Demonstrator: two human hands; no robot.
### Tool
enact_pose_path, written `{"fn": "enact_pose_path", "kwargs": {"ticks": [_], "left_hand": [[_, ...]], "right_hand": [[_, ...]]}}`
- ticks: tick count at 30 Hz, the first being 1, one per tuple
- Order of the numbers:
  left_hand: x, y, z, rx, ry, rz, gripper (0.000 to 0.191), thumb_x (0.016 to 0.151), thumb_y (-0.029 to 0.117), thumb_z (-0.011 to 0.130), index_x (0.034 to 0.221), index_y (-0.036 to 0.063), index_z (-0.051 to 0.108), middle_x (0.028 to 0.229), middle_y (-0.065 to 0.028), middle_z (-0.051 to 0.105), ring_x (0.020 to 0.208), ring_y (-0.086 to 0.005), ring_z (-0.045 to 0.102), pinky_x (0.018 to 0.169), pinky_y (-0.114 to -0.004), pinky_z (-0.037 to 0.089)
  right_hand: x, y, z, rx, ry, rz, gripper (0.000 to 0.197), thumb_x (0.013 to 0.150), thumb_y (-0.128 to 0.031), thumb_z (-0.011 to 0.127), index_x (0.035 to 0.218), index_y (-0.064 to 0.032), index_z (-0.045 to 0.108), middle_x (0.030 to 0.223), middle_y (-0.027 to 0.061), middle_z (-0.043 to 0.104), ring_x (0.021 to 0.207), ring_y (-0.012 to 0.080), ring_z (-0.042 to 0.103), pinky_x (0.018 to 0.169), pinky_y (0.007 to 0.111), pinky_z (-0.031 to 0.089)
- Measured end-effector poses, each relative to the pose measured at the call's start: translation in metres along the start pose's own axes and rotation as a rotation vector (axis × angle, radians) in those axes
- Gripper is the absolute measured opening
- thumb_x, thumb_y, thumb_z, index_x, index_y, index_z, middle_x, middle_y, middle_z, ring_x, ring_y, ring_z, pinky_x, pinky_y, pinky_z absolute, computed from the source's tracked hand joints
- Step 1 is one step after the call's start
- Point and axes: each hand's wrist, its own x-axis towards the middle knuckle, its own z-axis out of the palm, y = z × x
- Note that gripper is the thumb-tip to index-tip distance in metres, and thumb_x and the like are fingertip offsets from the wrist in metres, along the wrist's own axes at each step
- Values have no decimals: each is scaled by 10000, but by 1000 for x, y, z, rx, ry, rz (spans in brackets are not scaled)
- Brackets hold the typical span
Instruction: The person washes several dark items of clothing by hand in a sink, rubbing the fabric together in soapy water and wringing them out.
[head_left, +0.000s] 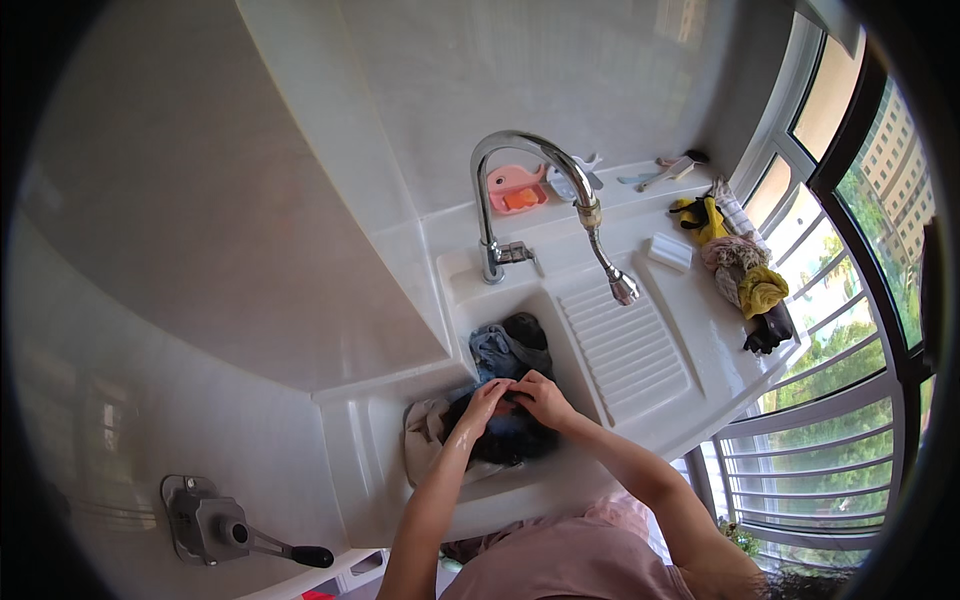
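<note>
A white laundry sink (577, 367) lies before me with wet clothes in its basin. My left hand (486, 409) and my right hand (544, 400) meet over a dark garment (517, 442), their fingers bent and the fingertips close together. A small reddish patch shows between the hands; whether it is cloth or skin is unclear. The fingers hide whether any fabric is pinched. Behind the hands lie a blue-grey garment (495, 352) and a black cloth (526, 330). A beige cloth (426, 435) hangs over the basin's left side, beside my left forearm.
A chrome faucet (491, 195) arches over the ribbed washboard (626, 345). Soap dishes, pink (516, 180) and white (562, 184), and brushes (667, 174) line the back ledge. A white block (670, 253) and crumpled clothes (739, 259) sit at right. A lever fixture (217, 525) juts from the left wall.
</note>
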Motion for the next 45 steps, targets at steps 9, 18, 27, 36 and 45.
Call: {"fn": "enact_pose_path", "kwargs": {"ticks": [9,18,27,36,45], "left_hand": [[-58,56,1,-158,21,205,173,913,74,529,1085,54,520,839,-23,528,668,-118,570,629,-303,556],[-40,13,-2,352,550,449,137,884,40,510,1012,81,481,899,-36,512,787,-123,498,679,-284,458],[-66,53,35,107,452,599,140,930,59,526,1046,99,458,884,8,484,779,-81,476,638,-229,435],[-78,58,42,240,694,725,66,885,-9,508,938,27,494,838,-52,497,773,-172,491,741,-285,423],[-114,86,7,395,474,901,207,824,-188,421,865,-33,551,992,-103,481,738,-163,533,627,-284,423]], "right_hand": [[-27,-11,-6,-91,4,80,453,778,-189,736,1135,-94,474,984,100,598,979,287,606,848,402,434],[-32,-25,4,-368,-106,-221,425,824,-130,633,1229,-150,505,1107,88,559,1026,286,568,832,387,409],[-26,11,-3,-413,-363,75,605,784,-356,710,1298,-180,445,1077,114,571,1070,307,562,823,517,427],[-37,25,15,-372,-553,-64,750,834,-137,629,1469,-300,265,1085,235,571,1055,389,561,818,577,427],[29,-73,-114,-213,-196,-312,209,808,20,571,972,-77,659,1048,165,575,959,390,585,815,422,490]]}}
